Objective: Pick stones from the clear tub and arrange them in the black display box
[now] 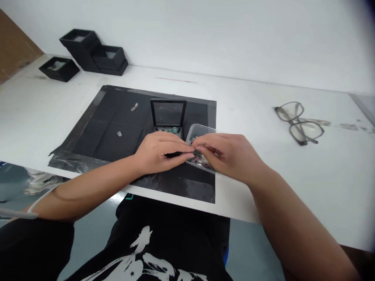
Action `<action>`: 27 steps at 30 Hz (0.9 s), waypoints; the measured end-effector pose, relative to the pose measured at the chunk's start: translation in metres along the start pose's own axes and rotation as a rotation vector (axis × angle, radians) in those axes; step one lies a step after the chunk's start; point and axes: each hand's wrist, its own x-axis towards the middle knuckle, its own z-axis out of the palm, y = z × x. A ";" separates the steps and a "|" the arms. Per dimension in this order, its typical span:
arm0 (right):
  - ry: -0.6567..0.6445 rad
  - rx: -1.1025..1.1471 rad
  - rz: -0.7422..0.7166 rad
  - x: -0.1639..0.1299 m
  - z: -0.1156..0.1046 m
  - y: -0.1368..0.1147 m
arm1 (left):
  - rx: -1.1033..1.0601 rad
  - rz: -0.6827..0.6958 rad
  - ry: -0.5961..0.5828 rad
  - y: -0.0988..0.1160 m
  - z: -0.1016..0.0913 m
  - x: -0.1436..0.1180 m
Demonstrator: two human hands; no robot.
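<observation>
1. The left hand (158, 152) lies on the black mat (117, 128) at the near middle of the white bench (263, 117), its fingers (181, 150) curled inward and pinched around a small dark piece, too small to identify.
2. The right hand (228, 154) meets it from the other side, fingertips touching those of the left hand; its fingers are bent and closed on the same small item, right over the clear plastic container (202, 130).
3. That container sits at the right edge of the mat, partly hidden beneath the right hand, and holds small mixed bits (their kind cannot be told).
4. Just behind the hands stands a small black hinged case (168, 113), its lid upright and its shallow base showing greenish pieces (168, 130) at the front.
5. Two tiny pale objects lie on the mat to the left of the case: one (134, 107) farther back, one (119, 134) nearer.
6. A stack of black open boxes (93, 52) rests at the far left corner of the bench against the wall, with one more black box (59, 68) just beside it.
7. A pair of glasses (299, 123) lies folded open on the bench, well apart to the right.
8. Below the bench edge the person's dark printed shirt (152, 249) shows.
</observation>
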 end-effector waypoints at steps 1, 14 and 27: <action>0.009 -0.014 0.005 0.000 0.000 0.000 | 0.003 0.000 0.004 0.000 0.001 0.000; 0.058 0.207 0.100 0.000 -0.001 -0.005 | -0.063 -0.289 0.027 0.008 0.002 0.000; 0.126 0.320 0.116 -0.002 -0.004 -0.005 | -0.158 -0.349 0.134 0.009 0.000 0.003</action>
